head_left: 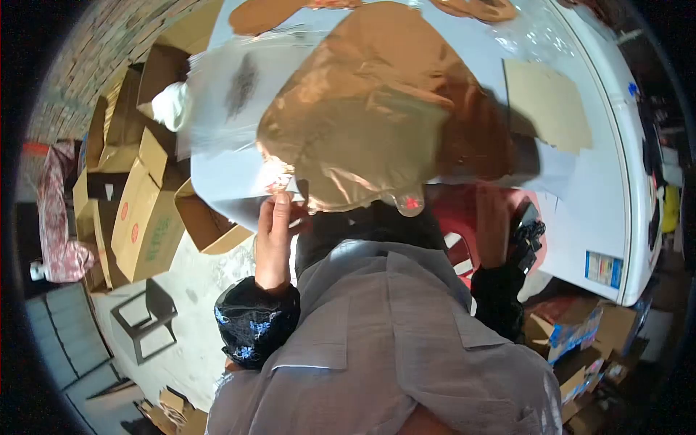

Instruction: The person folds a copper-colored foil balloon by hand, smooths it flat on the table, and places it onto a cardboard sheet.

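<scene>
A large, flat sheet of shiny brown-orange foil (348, 138), which looks like an uninflated foil balloon, lies over the near edge of the white table. A clear tab with a red mark (411, 204) sticks out from its lower edge. My left hand (275, 228) is closed at the foil's lower left corner, thumb and fingers pinching the bright crinkled edge. On the other side, my right hand (493, 225) is in shadow under the foil's lower right edge. Its fingers are mostly hidden, so their grip does not show.
Clear plastic bags (254, 87) lie to the left on the table (565, 232), a cardboard sheet (547, 105) to the right. More brown foil pieces (264, 14) are at the far side. Open cartons (141, 210) stand on the left floor, near a grey stool (148, 319). A red stool (458, 243) is beneath the table edge.
</scene>
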### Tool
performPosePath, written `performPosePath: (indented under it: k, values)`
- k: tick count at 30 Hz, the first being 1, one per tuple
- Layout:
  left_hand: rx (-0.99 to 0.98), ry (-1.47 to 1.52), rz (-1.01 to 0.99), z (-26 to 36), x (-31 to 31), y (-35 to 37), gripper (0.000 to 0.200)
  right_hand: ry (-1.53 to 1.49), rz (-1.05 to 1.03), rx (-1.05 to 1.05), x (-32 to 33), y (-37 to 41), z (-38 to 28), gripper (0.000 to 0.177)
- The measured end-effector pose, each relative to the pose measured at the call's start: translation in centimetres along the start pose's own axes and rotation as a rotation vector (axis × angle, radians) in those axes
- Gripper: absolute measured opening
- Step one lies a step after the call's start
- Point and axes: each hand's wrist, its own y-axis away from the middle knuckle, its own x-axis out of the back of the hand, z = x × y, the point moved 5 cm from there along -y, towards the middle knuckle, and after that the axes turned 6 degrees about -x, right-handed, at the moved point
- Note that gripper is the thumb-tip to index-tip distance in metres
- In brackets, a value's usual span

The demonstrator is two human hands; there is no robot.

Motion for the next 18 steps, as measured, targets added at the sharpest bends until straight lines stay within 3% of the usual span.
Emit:
performPosePath:
  k: [1,3,6,9,18]
  values:
    - [0.042,0.017,-0.035,-0.2,-0.6,-0.2,0.051,0.047,-0.020,0.032,-0.3,-0.1,-0.7,0.033]
    - [0.146,0.146,-0.116,0.2,-2.1,0.0,0.043,-0.879,-0.366,-0.729,-3.8,1.2,-1.0,0.035]
    - [0.124,0.039,-0.156,0.0,-2.2,-0.6,0.034,-1.088,-0.674,-0.693,-9.8,1.7,1.5,0.036]
    - [0.100,0.010,-0.205,0.8,-2.5,-1.0,0.026,-0.853,-0.660,-0.611,-6.1,-0.1,-5.9,0.032]
    - [0.047,-0.018,-0.157,1.7,-2.6,-1.1,0.024,-0.996,-0.650,-0.687,-6.5,-0.2,-7.3,0.036]
